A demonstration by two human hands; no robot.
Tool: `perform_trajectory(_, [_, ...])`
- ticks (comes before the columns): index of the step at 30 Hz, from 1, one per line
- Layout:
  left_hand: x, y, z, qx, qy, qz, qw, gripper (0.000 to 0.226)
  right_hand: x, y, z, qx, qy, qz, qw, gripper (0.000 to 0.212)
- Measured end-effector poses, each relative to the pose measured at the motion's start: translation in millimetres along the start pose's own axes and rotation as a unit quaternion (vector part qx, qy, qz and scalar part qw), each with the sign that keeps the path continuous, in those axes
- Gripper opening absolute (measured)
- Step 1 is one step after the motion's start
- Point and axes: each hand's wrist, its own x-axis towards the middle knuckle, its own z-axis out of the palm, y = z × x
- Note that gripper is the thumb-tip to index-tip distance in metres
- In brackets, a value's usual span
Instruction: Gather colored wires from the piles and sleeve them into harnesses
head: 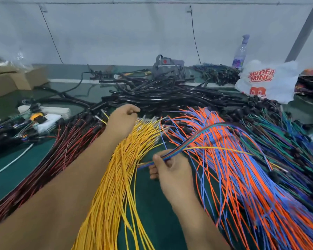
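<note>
Piles of wires fan across the green table (pixel 18 168): dark red wires (pixel 49 159) at left, yellow wires (pixel 119 174) in the middle, orange and blue wires (pixel 242 177) at right, green and blue wires (pixel 287 141) far right. My right hand (pixel 170 170) grips a small mixed bundle (pixel 202 136) of blue, green, red and yellow wires that arcs off to the right. My left hand (pixel 123 121) reaches to the far end of the yellow pile, fingers curled at a heap of black sleeving tubes (pixel 170 98); whether it holds a tube is unclear.
Cardboard boxes (pixel 13 80) sit at the back left. A white plastic bag (pixel 267 80) and a spray bottle (pixel 240 51) stand at the back right. Black connectors and finished harnesses (pixel 16 127) lie at left. A grey device (pixel 163 67) rests behind the tubes.
</note>
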Motion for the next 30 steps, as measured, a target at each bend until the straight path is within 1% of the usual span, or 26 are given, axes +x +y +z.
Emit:
perform_trajectory(3, [26.4,4.7,20.6,0.046,-0.030,0.015,0.998,0.035,2.0,-0.2,0.5,-0.005,-0.003,0.007,1.000,0.021])
perform_trajectory(5, [41.4,9.7,33.0,0.108,-0.071,0.041,0.991,0.042,3.6,0.6,-0.4,-0.007,-0.010,0.014,1.000,0.024])
perform_trajectory(6, [48.7,12.5,38.4,0.148,-0.098,0.044,0.983,0.043,4.7,0.9,-1.2,-0.010,-0.014,0.018,1.000,0.025])
perform_trajectory(8, [62.2,15.1,47.8,0.204,-0.149,0.024,0.967,0.038,6.9,1.3,-1.6,-0.015,-0.020,0.027,0.999,0.024])
perform_trajectory(10, [71.0,14.0,53.3,0.210,-0.174,-0.006,0.962,0.033,9.0,1.8,-0.5,-0.017,-0.019,0.034,0.999,0.025])
perform_trajectory(11, [75.2,11.3,54.9,0.199,-0.171,-0.015,0.965,0.030,9.8,2.3,0.2,-0.018,-0.017,0.038,0.999,0.025])
perform_trajectory(13, [81.0,3.3,55.9,0.178,-0.130,-0.028,0.975,0.019,10.8,2.2,1.2,-0.016,-0.016,0.046,0.999,0.025])
perform_trajectory(14, [82.1,-0.4,55.7,0.177,-0.097,-0.027,0.979,0.018,11.4,2.1,1.6,-0.015,-0.017,0.048,0.999,0.024])
perform_trajectory(16, [80.3,-5.7,55.2,0.175,-0.006,0.000,0.985,0.023,12.0,1.9,1.7,-0.019,-0.018,0.048,0.998,0.022])
perform_trajectory(18, [73.1,-5.9,54.1,0.125,0.088,0.024,0.988,0.021,12.3,1.4,1.3,-0.023,-0.016,0.047,0.999,0.021])
perform_trajectory(20, [65.7,-4.0,49.1,0.053,0.137,0.024,0.989,0.014,12.4,0.8,1.1,-0.033,-0.012,0.044,0.998,0.020])
perform_trajectory(22, [54.8,-2.7,37.2,-0.009,0.164,0.010,0.986,0.018,12.0,0.8,1.0,-0.041,-0.009,0.035,0.998,0.022])
perform_trajectory(23, [47.8,-2.0,29.3,-0.042,0.182,0.009,0.982,0.017,11.8,0.7,0.9,-0.045,-0.009,0.029,0.998,0.023])
perform_trajectory(25, [32.0,-0.4,11.9,-0.139,0.245,-0.008,0.959,0.013,11.0,0.6,0.7,-0.051,-0.013,0.017,0.998,0.024])
perform_trajectory(26, [22.9,-0.6,2.1,-0.207,0.283,-0.012,0.936,0.013,10.8,0.7,0.7,-0.053,-0.014,0.011,0.998,0.023])
perform_trajectory(28, [3.8,-3.6,-19.0,-0.351,0.358,-0.007,0.865,0.018,10.5,1.8,2.1,-0.055,-0.012,0.001,0.998,0.022])
perform_trajectory(30, [-18.8,-7.6,-38.4,-0.501,0.392,-0.046,0.770,0.020,10.4,3.0,3.4,-0.060,-0.009,-0.007,0.998,0.021])
